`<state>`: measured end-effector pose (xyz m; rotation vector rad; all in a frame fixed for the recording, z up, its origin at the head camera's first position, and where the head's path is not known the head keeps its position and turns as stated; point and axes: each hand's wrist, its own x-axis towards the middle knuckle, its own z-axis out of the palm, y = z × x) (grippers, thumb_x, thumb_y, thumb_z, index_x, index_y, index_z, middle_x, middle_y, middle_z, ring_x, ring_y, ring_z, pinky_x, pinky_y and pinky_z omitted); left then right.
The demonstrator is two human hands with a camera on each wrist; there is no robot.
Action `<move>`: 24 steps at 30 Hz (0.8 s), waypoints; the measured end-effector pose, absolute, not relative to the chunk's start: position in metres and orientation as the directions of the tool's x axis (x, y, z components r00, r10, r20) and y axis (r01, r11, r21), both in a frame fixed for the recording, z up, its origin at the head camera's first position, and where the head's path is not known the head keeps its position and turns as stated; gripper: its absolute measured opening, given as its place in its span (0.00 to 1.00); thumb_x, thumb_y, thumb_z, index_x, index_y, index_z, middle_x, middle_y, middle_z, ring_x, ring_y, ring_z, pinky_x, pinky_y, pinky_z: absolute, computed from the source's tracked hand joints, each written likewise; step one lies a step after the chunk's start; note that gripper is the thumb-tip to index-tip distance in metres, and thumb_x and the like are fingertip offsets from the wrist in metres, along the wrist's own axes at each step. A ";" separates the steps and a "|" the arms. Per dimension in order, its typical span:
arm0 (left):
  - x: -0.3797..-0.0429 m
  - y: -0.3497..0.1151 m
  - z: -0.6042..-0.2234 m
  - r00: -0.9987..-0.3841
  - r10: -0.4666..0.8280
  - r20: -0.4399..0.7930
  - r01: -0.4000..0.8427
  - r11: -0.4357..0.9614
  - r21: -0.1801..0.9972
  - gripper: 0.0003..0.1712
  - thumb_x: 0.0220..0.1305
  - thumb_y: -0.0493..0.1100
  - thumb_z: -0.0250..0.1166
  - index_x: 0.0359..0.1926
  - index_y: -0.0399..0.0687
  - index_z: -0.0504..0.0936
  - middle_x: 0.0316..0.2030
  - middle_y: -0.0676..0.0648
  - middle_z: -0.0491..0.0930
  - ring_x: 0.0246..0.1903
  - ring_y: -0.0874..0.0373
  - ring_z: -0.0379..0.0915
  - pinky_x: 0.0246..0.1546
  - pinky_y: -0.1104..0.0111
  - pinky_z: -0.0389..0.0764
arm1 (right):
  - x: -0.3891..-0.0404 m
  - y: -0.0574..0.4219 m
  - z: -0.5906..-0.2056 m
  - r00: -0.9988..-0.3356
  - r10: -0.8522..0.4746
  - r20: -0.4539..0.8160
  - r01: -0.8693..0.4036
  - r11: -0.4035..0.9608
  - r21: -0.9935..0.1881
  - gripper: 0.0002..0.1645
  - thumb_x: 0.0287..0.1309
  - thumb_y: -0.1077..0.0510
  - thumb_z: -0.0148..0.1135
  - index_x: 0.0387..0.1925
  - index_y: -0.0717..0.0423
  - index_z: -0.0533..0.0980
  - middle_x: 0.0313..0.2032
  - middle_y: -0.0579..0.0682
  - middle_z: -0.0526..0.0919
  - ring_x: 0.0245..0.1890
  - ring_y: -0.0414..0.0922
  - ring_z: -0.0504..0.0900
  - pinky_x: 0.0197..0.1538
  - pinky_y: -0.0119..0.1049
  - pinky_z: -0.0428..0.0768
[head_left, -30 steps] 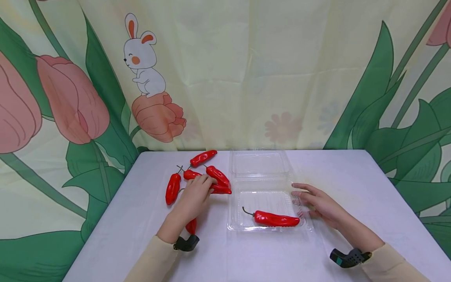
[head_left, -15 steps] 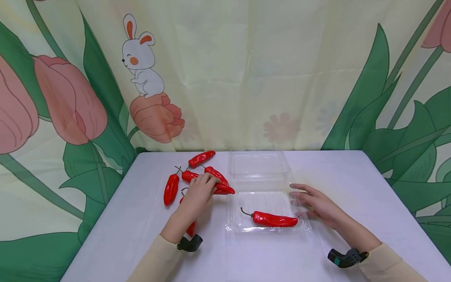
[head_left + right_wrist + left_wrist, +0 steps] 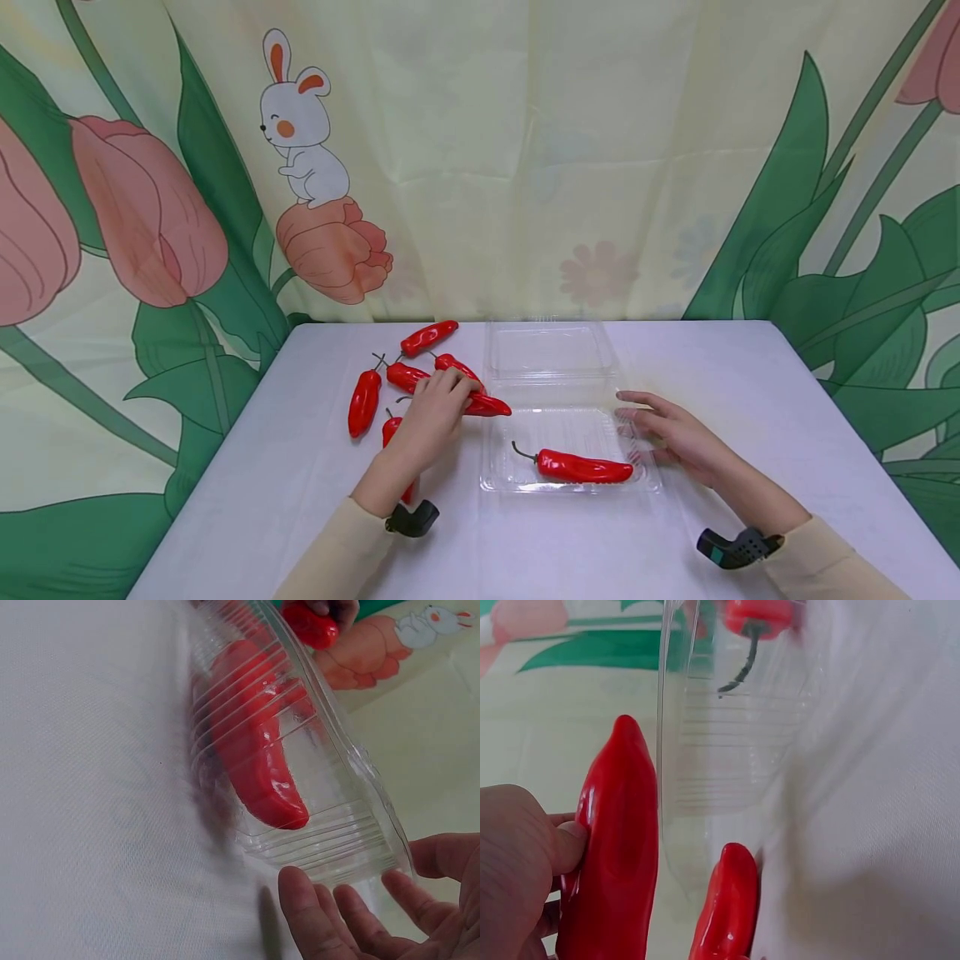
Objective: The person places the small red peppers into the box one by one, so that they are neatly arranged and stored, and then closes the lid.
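Observation:
My left hand (image 3: 435, 415) pinches a red chili pepper (image 3: 489, 406), its tip pointing right toward the clear plastic clamshell box (image 3: 562, 423). In the left wrist view the thumb presses this pepper (image 3: 619, 847), held raised beside the box. The box stands with its lid folded back, and one red pepper (image 3: 585, 467) with a dark green stem lies in its near part. At the box's right side is my right hand (image 3: 686, 435). Its fingers are spread and touch the wall and rim, as the right wrist view shows the fingertips (image 3: 296, 885) there.
Several more red peppers lie loose left of the box, among them a pepper (image 3: 364, 403) at the far left and a pepper (image 3: 429, 337) at the back. A white cloth (image 3: 555, 542) covers the table. Behind hangs a printed curtain (image 3: 480, 167).
My left hand has taken hold of one pepper and moved it slightly right, toward the box. A pepper beneath the left forearm shows more now. The right hand stays at the box.

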<state>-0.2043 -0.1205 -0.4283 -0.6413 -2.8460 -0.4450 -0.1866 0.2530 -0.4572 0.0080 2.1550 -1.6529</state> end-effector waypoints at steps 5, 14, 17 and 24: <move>-0.205 -0.115 -0.428 -0.876 0.407 0.259 0.467 0.852 0.237 0.23 0.61 0.41 0.75 0.57 0.53 0.82 0.50 0.47 0.79 0.53 0.52 0.72 0.55 0.56 0.76 | -0.186 0.253 -0.456 -0.910 -0.247 -0.333 0.258 0.290 -0.922 0.39 0.77 0.48 0.53 0.80 0.54 0.54 0.77 0.68 0.56 0.70 0.66 0.68 0.54 0.46 0.86; -0.206 -0.102 -0.425 -0.856 0.443 0.268 0.502 0.836 0.221 0.25 0.59 0.39 0.77 0.57 0.54 0.82 0.52 0.47 0.79 0.55 0.50 0.73 0.61 0.47 0.75 | -0.187 0.253 -0.456 -0.909 -0.256 -0.329 0.254 0.287 -0.924 0.38 0.77 0.48 0.52 0.80 0.54 0.54 0.77 0.68 0.57 0.70 0.66 0.68 0.53 0.44 0.87; -0.205 -0.098 -0.423 -0.851 0.454 0.264 0.510 0.835 0.205 0.25 0.59 0.40 0.76 0.58 0.55 0.82 0.52 0.48 0.79 0.56 0.51 0.74 0.60 0.50 0.76 | -0.187 0.253 -0.457 -0.909 -0.257 -0.329 0.253 0.287 -0.924 0.38 0.77 0.48 0.52 0.80 0.54 0.53 0.77 0.68 0.57 0.70 0.66 0.68 0.53 0.44 0.87; -0.204 -0.084 -0.421 -0.835 0.491 0.248 0.538 0.825 0.176 0.24 0.62 0.41 0.74 0.59 0.57 0.82 0.53 0.49 0.80 0.56 0.53 0.73 0.59 0.54 0.75 | -0.186 0.253 -0.457 -0.909 -0.259 -0.326 0.249 0.290 -0.924 0.39 0.77 0.48 0.52 0.81 0.54 0.53 0.77 0.68 0.56 0.70 0.66 0.68 0.53 0.44 0.87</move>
